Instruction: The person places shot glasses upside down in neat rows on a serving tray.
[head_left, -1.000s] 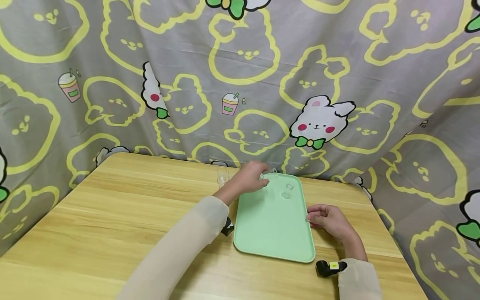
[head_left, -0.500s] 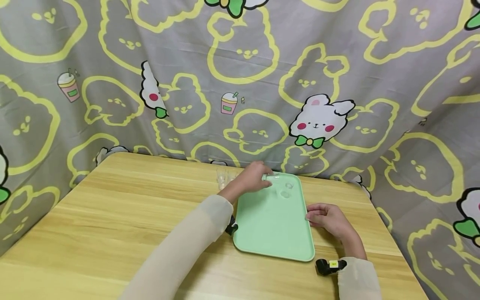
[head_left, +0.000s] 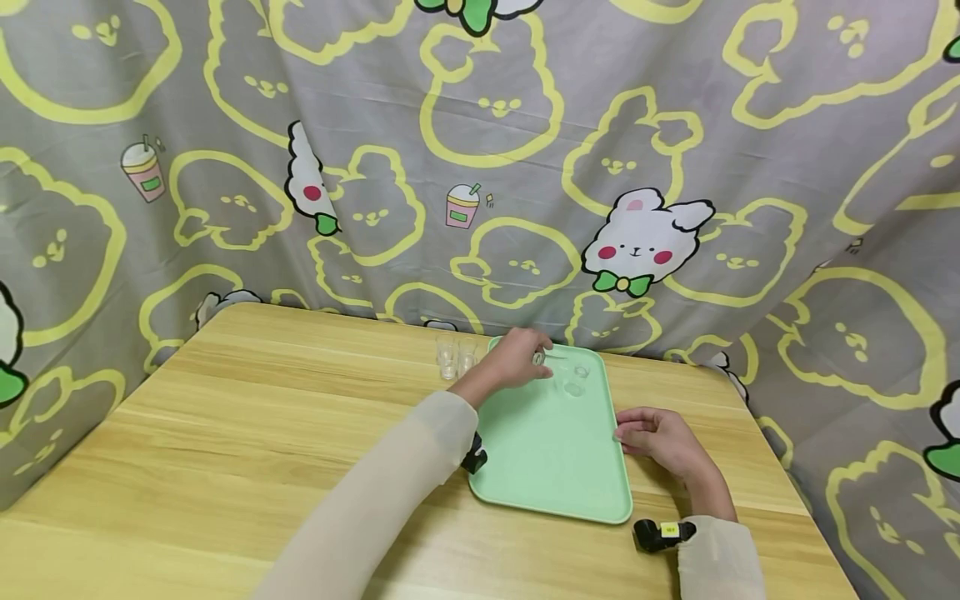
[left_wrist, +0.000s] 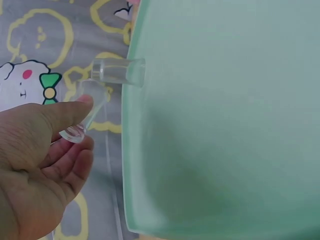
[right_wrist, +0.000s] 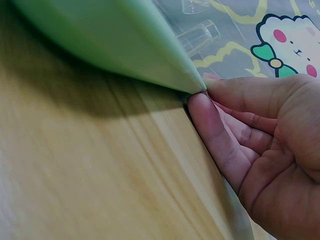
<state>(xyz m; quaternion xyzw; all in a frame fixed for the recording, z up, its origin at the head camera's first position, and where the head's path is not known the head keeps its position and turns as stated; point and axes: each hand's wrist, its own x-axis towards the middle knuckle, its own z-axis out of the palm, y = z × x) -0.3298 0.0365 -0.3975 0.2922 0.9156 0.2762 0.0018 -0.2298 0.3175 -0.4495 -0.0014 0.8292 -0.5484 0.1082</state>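
My left hand is over the far part of the pale green tray. In the left wrist view, its thumb and fingers pinch a small clear shot glass, which is tilted. Right beside that glass, a second clear shot glass lies on its side, overlapping the tray's rim in this view. My right hand pinches the tray's right edge between thumb and finger, as the right wrist view shows up close. Clear glass shapes show on the tray's far right part.
Two clear shot glasses stand upright on the wooden table, just left of the tray's far end. Behind the table hangs a grey curtain with yellow outlines. A black wrist camera sits by the right sleeve.
The left hand has shifted slightly to the right over the tray, and its shot glass has tipped over from a more upright position. The right hand stays at the tray's edge.
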